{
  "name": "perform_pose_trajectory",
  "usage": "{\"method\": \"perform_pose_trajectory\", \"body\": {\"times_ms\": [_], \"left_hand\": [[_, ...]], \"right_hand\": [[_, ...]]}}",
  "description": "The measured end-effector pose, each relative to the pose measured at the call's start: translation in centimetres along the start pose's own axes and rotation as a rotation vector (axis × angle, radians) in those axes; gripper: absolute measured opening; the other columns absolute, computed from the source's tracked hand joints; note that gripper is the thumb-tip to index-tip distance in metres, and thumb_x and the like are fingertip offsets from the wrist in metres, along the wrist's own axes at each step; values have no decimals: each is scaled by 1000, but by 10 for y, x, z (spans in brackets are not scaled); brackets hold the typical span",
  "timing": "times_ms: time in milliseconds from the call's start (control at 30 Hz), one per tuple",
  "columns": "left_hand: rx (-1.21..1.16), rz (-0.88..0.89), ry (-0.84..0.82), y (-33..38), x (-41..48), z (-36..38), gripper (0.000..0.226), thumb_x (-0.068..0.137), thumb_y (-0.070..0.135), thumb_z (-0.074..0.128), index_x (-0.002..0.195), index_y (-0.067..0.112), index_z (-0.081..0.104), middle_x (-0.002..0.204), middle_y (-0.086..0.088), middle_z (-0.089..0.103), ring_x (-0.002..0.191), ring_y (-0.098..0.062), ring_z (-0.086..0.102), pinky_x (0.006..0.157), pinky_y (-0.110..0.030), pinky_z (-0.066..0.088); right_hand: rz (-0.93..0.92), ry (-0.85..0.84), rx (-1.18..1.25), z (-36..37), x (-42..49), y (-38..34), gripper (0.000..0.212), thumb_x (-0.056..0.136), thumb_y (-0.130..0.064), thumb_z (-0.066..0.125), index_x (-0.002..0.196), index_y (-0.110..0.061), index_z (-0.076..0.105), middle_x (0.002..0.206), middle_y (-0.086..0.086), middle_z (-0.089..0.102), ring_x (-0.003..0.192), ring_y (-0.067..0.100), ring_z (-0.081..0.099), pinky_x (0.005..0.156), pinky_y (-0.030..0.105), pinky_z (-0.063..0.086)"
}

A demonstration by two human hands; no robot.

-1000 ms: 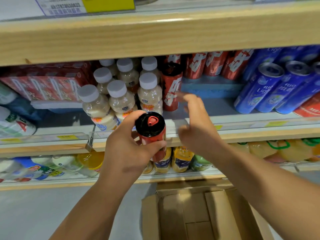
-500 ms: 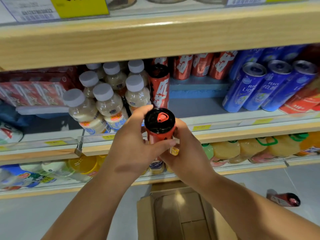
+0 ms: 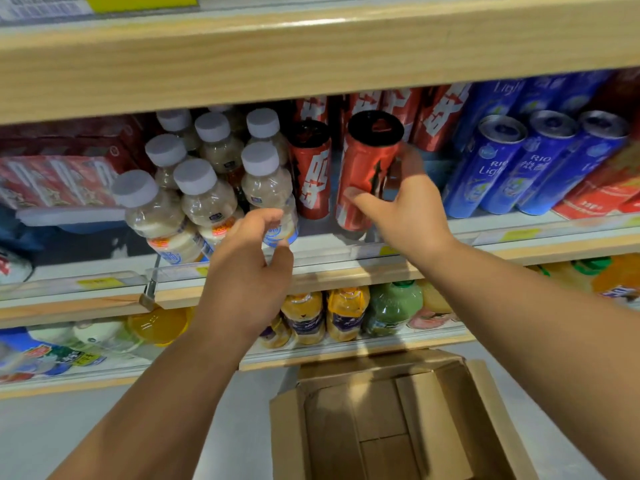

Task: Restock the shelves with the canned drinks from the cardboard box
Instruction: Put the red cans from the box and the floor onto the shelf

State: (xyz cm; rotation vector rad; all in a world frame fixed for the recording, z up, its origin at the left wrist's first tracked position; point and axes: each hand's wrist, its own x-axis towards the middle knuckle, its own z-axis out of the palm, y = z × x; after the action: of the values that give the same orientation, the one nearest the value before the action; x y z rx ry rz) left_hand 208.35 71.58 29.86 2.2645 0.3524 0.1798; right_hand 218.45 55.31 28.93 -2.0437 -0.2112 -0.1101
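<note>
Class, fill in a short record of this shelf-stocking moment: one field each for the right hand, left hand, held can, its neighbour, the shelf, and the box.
right hand: grips the held can
left hand: empty, fingers curled, at the shelf's front edge
held can: red, black top, tilted, base at shelf level
neighbour can: red, upright on the shelf, left of the held can
shelf: also carries white-capped bottles and blue cans
box: cardboard, open, on the floor; no cans visible inside

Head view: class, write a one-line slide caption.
Right hand sets a red can on the shelf; left hand empty.
</note>
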Motion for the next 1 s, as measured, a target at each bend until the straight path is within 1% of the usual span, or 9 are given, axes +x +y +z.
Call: {"method": "perform_pose_trajectory", "body": {"times_ms": [67, 167, 300, 500, 600, 767, 900, 967, 1000], "left_hand": [[26, 14, 16, -3, 0, 2, 40, 91, 15, 50, 130, 24, 49, 136, 4, 51, 125, -12, 46, 103, -26, 35], [22, 23, 7, -7, -2, 6, 43, 89, 9, 51, 131, 20, 49, 137, 2, 50, 126, -12, 45, 104, -25, 34], [10, 40, 3, -12, -4, 9, 44, 88, 5, 50, 131, 17, 50, 135, 2, 51, 125, -11, 45, 103, -24, 33], [10, 47, 44, -18, -4, 5, 47, 86, 0, 47, 128, 19, 51, 131, 3, 53, 121, -8, 48, 102, -23, 37], [14, 47, 55, -19, -2, 3, 49, 85, -2, 47, 129, 20, 50, 132, 2, 51, 121, -9, 48, 99, -22, 37], [44, 63, 57, -21, -1, 1, 52, 83, -3, 48, 129, 20, 50, 133, 1, 50, 122, -10, 47, 101, -24, 38], [48, 72, 56, -23, 2, 2, 52, 83, -3, 49, 129, 19, 50, 132, 0, 50, 120, -10, 48, 96, -21, 38], [41, 90, 64, -21, 2, 4, 51, 82, -3, 51, 129, 18, 50, 129, 2, 47, 113, -1, 50, 90, -14, 38], [35, 109, 74, -20, 1, 5, 51, 82, -3, 52, 128, 18, 49, 125, 4, 42, 104, 10, 49, 84, -8, 39]], "right_hand": [[40, 10, 26, 7, 13, 8, 68, 77, -26, 75, 134, -16, 40, 108, -5, 62, 94, 7, 54, 72, 8, 40], [98, 14, 4, 17, 24, 25, 62, 75, -24, 76, 128, -18, 43, 114, -2, 64, 105, 17, 60, 90, 26, 46], [131, 39, -12, 27, 26, 34, 59, 76, -20, 75, 126, -17, 44, 113, 2, 65, 106, 20, 61, 86, 24, 44], [143, 4, -56, 37, 35, 26, 59, 79, -19, 73, 128, -14, 42, 125, 7, 58, 117, 25, 54, 102, 34, 41], [170, 13, -156, 39, 42, 19, 65, 79, -22, 72, 133, -12, 37, 134, 12, 43, 124, 26, 44, 102, 29, 32], [206, 31, -179, 47, 50, 16, 68, 79, -22, 72, 135, -12, 34, 134, 13, 44, 126, 28, 43, 104, 33, 33], [214, 46, -169, 49, 49, 18, 69, 79, -21, 73, 134, -11, 33, 135, 13, 44, 127, 29, 44, 105, 33, 33], [224, 55, -133, 51, 49, 18, 71, 77, -20, 75, 134, -11, 35, 135, 12, 44, 127, 28, 44, 106, 33, 33], [234, 54, -105, 51, 49, 18, 74, 74, -20, 77, 134, -11, 35, 135, 11, 45, 127, 27, 44, 106, 33, 33]]}}
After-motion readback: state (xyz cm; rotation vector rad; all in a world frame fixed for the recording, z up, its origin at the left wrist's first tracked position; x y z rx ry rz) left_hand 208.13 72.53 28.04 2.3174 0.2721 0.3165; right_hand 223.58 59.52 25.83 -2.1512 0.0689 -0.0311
